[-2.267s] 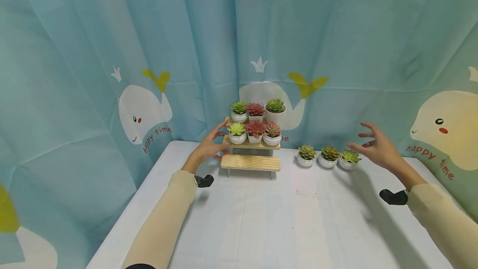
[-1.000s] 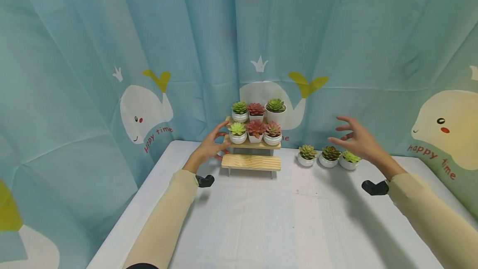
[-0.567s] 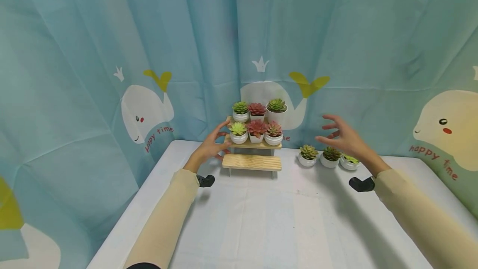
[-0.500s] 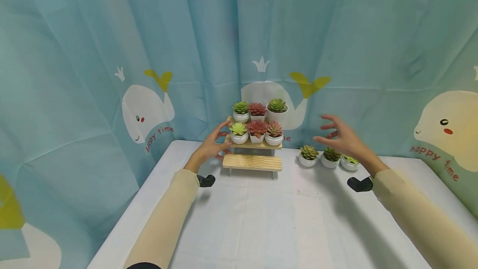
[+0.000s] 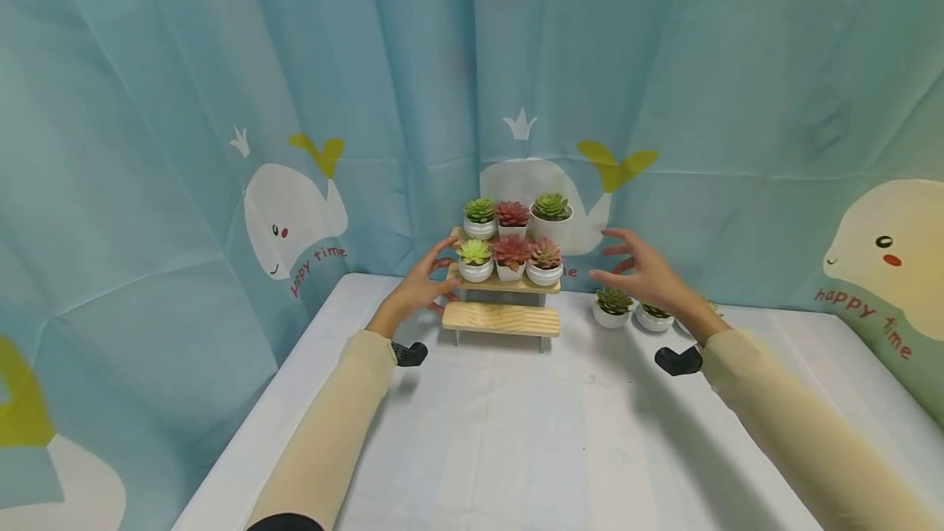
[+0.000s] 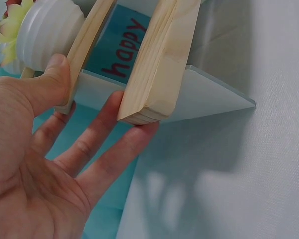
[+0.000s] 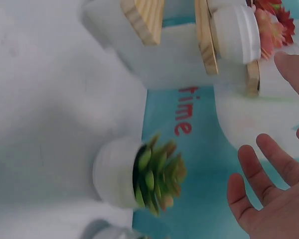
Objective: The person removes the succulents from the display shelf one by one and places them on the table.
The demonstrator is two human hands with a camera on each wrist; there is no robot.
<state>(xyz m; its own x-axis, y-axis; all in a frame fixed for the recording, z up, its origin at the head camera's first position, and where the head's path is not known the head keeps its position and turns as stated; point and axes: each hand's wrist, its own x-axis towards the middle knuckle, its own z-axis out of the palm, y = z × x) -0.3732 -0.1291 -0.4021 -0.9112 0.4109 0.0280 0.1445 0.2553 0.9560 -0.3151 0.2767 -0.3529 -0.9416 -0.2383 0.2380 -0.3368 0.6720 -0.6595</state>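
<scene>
A three-tier wooden plant stand point(image 5: 501, 319) stands at the back of the table. Potted succulents fill its upper two tiers, among them a light green one point(image 5: 475, 260) and a pinkish one point(image 5: 545, 262); its lowest board is bare. My left hand point(image 5: 415, 292) is at the stand's left end, fingers spread. In the left wrist view the thumb touches the middle board and straight fingertips touch the end of the lowest board point(image 6: 159, 59). My right hand point(image 5: 642, 270) hovers right of the stand, apart from it, fingers spread and holding nothing.
Right of the stand, a green succulent in a white pot point(image 5: 612, 308) and a second one point(image 5: 654, 318) stand on the white-covered table point(image 5: 516, 433). A third is mostly hidden by my right wrist. A blue whale-print curtain point(image 5: 413, 64) hangs right behind.
My right hand has moved left, from above the rightmost loose succulents to near the stand's right side, now covering part of them. My left hand has stayed at the stand's left end.
</scene>
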